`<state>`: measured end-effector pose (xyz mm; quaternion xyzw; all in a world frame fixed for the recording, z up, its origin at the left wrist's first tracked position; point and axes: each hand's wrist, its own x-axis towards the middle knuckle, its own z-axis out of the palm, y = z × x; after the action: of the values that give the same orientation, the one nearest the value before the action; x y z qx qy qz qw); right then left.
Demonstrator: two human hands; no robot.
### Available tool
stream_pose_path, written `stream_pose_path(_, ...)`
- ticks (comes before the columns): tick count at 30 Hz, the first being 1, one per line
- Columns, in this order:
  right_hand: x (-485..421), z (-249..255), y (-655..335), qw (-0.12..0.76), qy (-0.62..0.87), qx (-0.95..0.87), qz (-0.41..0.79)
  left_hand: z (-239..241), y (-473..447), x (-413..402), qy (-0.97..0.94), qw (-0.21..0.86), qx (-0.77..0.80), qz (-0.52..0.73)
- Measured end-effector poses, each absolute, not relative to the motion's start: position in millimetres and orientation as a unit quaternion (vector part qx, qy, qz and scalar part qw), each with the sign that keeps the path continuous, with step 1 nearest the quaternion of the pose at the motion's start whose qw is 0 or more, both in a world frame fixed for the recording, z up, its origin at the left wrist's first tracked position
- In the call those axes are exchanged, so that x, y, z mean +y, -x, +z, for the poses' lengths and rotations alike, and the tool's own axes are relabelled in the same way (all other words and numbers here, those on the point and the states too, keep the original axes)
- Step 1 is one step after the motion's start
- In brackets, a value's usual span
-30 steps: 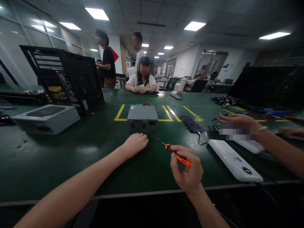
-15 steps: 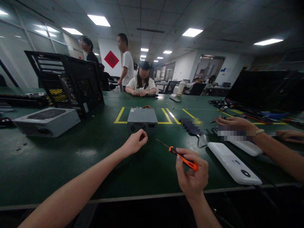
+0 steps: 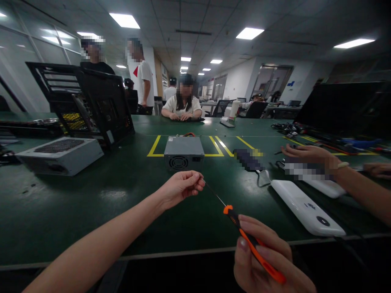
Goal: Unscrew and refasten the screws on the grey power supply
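My right hand point(image 3: 271, 260) grips the orange-and-black handle of a screwdriver point(image 3: 232, 217), low over the table's near side. The thin shaft slants up and left toward my left hand point(image 3: 181, 188). There, thumb and fingers are pinched together right at the tip; anything small between them is too tiny to make out. Just beyond my left hand, a grey metal computer power supply point(image 3: 183, 149) sits on the green table point(image 3: 128, 228), fan grille and socket facing me, with coloured wires behind it.
At left are another power supply point(image 3: 61, 154) and an open black computer case point(image 3: 106, 106). White power banks point(image 3: 305, 205), a blurred dark device point(image 3: 249, 159) and a co-worker's hand point(image 3: 311, 156) are at right. Across the table sits a person point(image 3: 183, 106); others stand farther back.
My right hand has moved down and nearer with the screwdriver, which tilts more steeply. My left hand has moved right, away from the power supply, to the screwdriver's tip. People behind have shifted left.
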<state>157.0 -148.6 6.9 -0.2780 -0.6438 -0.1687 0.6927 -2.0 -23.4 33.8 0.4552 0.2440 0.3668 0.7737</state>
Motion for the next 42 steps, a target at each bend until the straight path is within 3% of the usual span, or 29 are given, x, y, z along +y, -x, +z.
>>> stream_pose_path(42, -158.1, 7.8, -160.6, 0.709, 0.35, -0.585, -0.183, 37.4, 5.5, -23.1, -0.465, 0.778, 0.176, 0.384)
